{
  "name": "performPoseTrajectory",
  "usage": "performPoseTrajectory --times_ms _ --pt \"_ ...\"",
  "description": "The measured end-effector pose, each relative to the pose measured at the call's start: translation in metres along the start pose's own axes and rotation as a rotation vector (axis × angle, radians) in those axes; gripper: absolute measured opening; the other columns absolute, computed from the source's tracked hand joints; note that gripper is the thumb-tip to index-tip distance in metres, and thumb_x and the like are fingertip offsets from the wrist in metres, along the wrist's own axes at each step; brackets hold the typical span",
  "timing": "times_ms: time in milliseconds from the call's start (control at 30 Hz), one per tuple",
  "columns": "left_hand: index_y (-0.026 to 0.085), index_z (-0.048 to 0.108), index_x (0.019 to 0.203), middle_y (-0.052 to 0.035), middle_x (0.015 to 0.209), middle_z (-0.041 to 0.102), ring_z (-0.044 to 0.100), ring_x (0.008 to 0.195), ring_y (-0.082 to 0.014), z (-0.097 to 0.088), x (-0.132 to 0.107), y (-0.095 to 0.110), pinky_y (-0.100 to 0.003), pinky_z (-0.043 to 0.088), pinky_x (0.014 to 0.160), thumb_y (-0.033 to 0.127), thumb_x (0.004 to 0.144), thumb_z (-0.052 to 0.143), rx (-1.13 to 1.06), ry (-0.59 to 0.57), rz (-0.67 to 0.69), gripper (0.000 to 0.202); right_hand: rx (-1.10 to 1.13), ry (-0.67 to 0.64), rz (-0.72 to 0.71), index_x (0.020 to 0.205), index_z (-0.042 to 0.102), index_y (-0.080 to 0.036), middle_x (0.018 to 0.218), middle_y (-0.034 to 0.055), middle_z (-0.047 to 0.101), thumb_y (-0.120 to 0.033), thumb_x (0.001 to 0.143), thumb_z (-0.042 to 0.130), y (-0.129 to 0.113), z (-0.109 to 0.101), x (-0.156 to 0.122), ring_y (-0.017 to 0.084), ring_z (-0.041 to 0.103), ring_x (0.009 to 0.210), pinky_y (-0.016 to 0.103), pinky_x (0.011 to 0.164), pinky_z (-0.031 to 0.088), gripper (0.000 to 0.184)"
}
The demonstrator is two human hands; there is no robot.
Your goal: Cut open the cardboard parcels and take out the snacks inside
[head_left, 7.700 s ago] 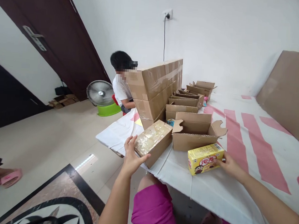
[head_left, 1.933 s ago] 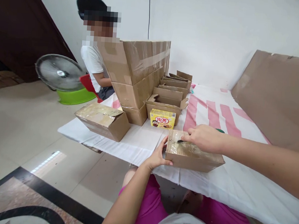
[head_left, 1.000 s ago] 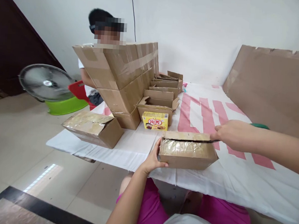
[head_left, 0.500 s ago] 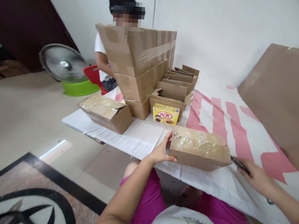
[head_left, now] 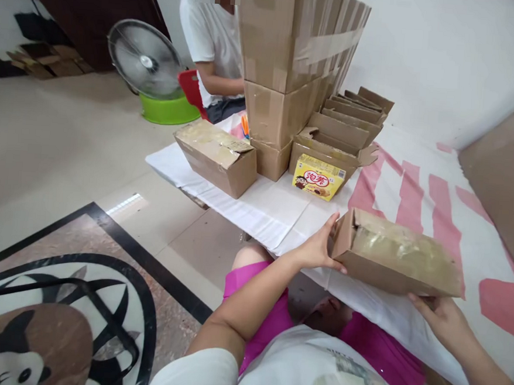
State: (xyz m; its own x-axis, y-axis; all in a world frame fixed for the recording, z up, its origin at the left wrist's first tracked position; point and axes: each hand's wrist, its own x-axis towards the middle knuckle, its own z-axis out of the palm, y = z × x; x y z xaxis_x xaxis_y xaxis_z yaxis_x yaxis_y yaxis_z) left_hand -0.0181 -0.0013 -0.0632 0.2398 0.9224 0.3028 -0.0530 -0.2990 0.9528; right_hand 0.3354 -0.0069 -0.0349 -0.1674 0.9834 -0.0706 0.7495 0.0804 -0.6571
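Observation:
A tape-covered cardboard box [head_left: 396,252] is tilted up off the white sheet [head_left: 277,208] in front of me. My left hand [head_left: 317,249] grips its left end with thumb and fingers. My right hand [head_left: 440,314] supports its lower right corner from beneath, fingers curled against the box. No tool shows in that hand. A small yellow snack box [head_left: 318,177] lies on the sheet just beyond.
Another taped box [head_left: 218,154] lies at the sheet's left edge. A tall stack of sealed cartons [head_left: 292,60] and a row of open cartons [head_left: 344,131] stand behind. A person in a white shirt [head_left: 210,37] sits beyond, near a fan [head_left: 145,58]. Cardboard leans at right [head_left: 505,169].
The box was lying flat while my right hand drew a dark tool across its top; now both hands lift and tilt it. My view has dropped lower.

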Motion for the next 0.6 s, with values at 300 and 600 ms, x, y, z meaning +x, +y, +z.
performPoseTrajectory --times_ms 300,600 --pt "0.017 0.069 0.108 -0.0079 0.107 0.073 0.062 0.111 -0.034 -0.029 -0.026 -0.012 -0.046 0.044 0.103 0.032 0.044 0.09 -0.481 0.282 -0.327 0.069 0.275 0.265 -0.382 0.143 0.038 -0.031 0.137 0.011 0.053 -0.05 0.071 0.078 -0.076 0.022 -0.016 0.028 0.054 0.123 0.047 0.102 0.047 0.084" --pt "0.022 0.07 0.102 -0.0031 0.089 0.076 0.066 0.098 -0.0293 -0.024 -0.026 -0.005 -0.04 0.049 0.091 0.022 0.04 0.085 -0.411 0.325 -0.362 0.064 0.621 0.259 -0.371 0.13 0.049 -0.028 0.124 0.0111 0.06 -0.047 0.074 0.079 -0.079 0.019 -0.014 0.022 0.061 0.107 0.039 0.086 0.055 0.067"
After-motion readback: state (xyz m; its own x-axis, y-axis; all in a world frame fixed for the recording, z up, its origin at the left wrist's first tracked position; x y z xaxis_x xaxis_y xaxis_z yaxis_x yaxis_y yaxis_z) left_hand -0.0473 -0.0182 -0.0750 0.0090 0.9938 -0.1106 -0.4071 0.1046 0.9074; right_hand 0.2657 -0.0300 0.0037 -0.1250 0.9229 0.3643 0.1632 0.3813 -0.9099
